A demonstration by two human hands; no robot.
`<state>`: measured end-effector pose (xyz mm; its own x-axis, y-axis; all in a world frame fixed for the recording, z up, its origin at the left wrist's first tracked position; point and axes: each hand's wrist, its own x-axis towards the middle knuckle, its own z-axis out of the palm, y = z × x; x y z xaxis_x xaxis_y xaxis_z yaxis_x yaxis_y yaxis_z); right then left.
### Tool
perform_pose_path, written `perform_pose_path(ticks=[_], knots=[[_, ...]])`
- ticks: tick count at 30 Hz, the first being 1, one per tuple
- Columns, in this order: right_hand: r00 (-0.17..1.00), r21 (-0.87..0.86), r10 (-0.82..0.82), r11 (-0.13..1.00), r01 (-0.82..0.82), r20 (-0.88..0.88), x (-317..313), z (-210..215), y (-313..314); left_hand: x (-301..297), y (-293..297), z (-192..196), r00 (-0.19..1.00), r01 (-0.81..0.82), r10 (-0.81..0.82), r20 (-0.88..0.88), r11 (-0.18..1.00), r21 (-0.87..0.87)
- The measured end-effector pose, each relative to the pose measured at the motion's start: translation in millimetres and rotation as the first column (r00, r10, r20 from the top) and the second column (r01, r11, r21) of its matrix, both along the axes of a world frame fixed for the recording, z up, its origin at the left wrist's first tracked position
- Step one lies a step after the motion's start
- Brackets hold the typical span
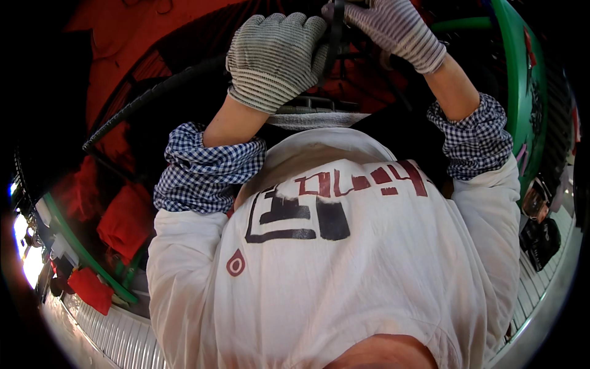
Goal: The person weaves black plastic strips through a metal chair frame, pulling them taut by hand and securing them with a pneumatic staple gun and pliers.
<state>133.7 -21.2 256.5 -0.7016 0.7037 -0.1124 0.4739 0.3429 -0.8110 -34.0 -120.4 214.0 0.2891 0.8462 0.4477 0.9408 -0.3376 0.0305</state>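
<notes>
Both my hands wear grey-and-white striped knit gloves and work at the top of the view. My left hand [276,58] is closed in a fist, its back toward me, at the end of a long black wrapped rod [166,92] that curves in from the left. A flat black strip [334,46] hangs beside its thumb. My right hand [393,31], partly cut off by the upper edge, has its fingers closed at the strip's upper end. Dark bars of a frame [313,103] show below and between the hands, mostly in shadow.
A green curved frame [519,92] rises on the right; another green bar [86,252] runs at lower left. Red cloth [126,221] hangs there, with a red piece [91,289] lower down. A black object [541,243] lies on a pale slatted surface [562,246] at right.
</notes>
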Motion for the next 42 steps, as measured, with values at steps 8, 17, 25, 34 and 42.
perform_pose_path(ticks=[8,17,25,34,42], knots=[[0.997,0.089,-0.019,0.996,0.012,0.079,-12,-8,20,-1,1,14,0.984,-0.177,0.156,-0.085,0.845,-0.504],[0.992,-0.203,-0.125,0.972,0.12,-0.015,16,-24,-35,8,-41,23,0.954,0.073,0.032,0.297,0.939,-0.336],[0.983,-0.349,-0.142,0.933,0.092,-0.12,22,-19,-42,-110,104,-12,0.967,-0.22,0.254,-0.001,0.834,-0.506],[0.989,-0.358,-0.057,0.934,0.005,-0.137,26,-18,-38,-119,273,-273,0.85,-0.525,0.092,-0.519,0.233,-0.818],[0.968,-0.552,-0.004,0.822,-0.139,-0.25,29,-10,-18,-100,287,-294,0.886,-0.45,0.129,-0.446,-0.001,-0.893]])
